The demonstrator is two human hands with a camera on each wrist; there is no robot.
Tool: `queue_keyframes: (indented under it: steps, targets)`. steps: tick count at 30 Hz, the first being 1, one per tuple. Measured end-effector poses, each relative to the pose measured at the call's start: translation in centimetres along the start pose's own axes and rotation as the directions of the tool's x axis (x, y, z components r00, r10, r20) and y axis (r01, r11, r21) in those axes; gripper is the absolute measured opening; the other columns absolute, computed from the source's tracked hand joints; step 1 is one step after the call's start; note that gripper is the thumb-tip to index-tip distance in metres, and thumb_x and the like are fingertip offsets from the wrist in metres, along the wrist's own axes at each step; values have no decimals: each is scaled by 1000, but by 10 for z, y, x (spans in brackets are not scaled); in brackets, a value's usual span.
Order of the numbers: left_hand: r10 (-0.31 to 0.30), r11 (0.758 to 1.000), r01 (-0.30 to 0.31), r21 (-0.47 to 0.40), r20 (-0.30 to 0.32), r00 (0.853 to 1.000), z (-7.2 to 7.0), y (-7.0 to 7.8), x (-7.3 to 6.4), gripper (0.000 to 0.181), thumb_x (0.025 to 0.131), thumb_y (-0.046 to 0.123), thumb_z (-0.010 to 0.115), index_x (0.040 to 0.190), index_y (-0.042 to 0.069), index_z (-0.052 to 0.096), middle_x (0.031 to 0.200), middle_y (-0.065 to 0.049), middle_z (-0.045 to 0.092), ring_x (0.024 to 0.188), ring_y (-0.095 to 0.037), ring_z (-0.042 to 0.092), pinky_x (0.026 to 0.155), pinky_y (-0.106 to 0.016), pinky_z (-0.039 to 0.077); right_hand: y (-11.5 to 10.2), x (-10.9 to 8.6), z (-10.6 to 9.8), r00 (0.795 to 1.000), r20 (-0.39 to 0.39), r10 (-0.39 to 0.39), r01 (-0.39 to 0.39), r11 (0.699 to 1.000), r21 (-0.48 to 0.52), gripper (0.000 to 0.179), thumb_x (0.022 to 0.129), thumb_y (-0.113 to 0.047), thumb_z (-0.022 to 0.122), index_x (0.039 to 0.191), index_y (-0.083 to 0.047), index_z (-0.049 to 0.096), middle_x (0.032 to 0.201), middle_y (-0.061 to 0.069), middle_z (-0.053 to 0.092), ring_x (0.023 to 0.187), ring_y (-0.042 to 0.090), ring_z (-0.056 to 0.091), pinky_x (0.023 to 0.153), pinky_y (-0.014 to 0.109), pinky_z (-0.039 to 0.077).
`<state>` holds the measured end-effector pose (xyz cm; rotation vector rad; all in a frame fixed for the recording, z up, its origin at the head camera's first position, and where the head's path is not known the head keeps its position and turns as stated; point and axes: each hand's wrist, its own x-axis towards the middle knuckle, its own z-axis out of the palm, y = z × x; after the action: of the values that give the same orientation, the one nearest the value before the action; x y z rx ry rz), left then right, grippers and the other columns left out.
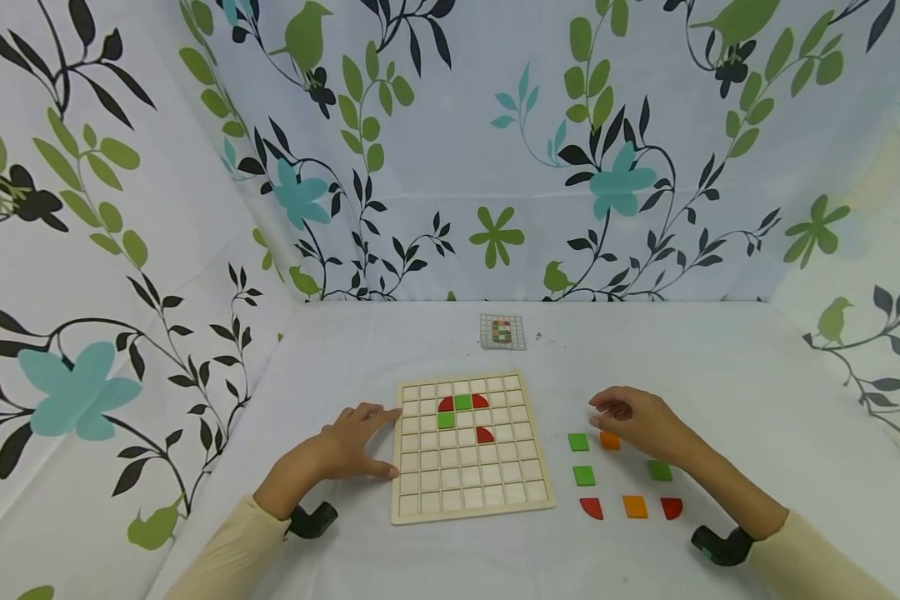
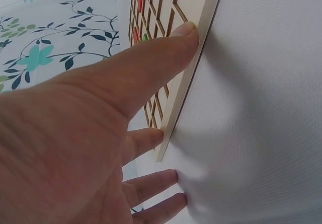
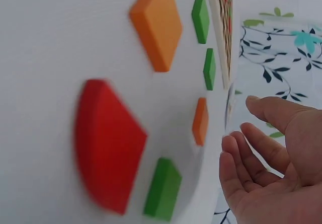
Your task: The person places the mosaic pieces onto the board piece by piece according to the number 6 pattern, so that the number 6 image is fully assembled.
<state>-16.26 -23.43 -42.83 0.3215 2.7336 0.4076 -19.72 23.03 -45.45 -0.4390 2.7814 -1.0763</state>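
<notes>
A wooden grid board lies on the white table. Set in its cells are red quarter-round pieces and green squares. My left hand touches the board's left edge, thumb and a finger on the rim and the fingers spread. To the right of the board, my right hand hovers above the loose pieces, fingers loosely bent, thumb apart and nothing held. Just below it lies an orange square, with a green square beside it. In the right wrist view a red quarter-round piece is closest to the camera.
A small card with a coloured grid pattern lies behind the board. Nearer the front are another green square, a second orange square and a red quarter-round piece. Leaf-patterned cloth hangs around the table.
</notes>
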Motion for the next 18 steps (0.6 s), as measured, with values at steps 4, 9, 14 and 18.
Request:
queue_keyframes:
  steps: [4,9,14,18]
  targets:
    - [2,1000,-2,-1,1,1000,0,0,1,97,81,50,90,161,19,45,162,-17,41,147,-43,39,109,-84,30,12,-11,-2,999,23,36,-37,999,16,31,98,-24,77,124,-7,72,111,2,73,100,19,66,86,30,60]
    - [-1,1000,1,2,0,1000,1,0,1,97,80,50,91,161,19,45,162,-17,41,147,-43,38,109,-84,29,21,-21,-2,997,51,58,-61,997,47,40,95,-29,81,125,-5,71,115,5,73,99,18,65,83,23,57]
    - [-3,1000,3,8,-2,1000,1,-1,2,97,80,50,91,161,20,45,162,-17,41,147,-43,38,109,-84,30,25,-24,0,997,64,52,-55,997,48,40,94,-26,81,127,-5,70,120,6,71,103,20,62,88,22,56]
    - [1,1000,-1,11,-7,1000,2,-1,1,97,80,50,91,160,19,46,162,-17,41,146,-43,39,109,-84,30,24,-25,3,997,68,36,-37,999,9,38,92,-19,83,126,-7,70,121,5,69,108,22,62,97,33,59]
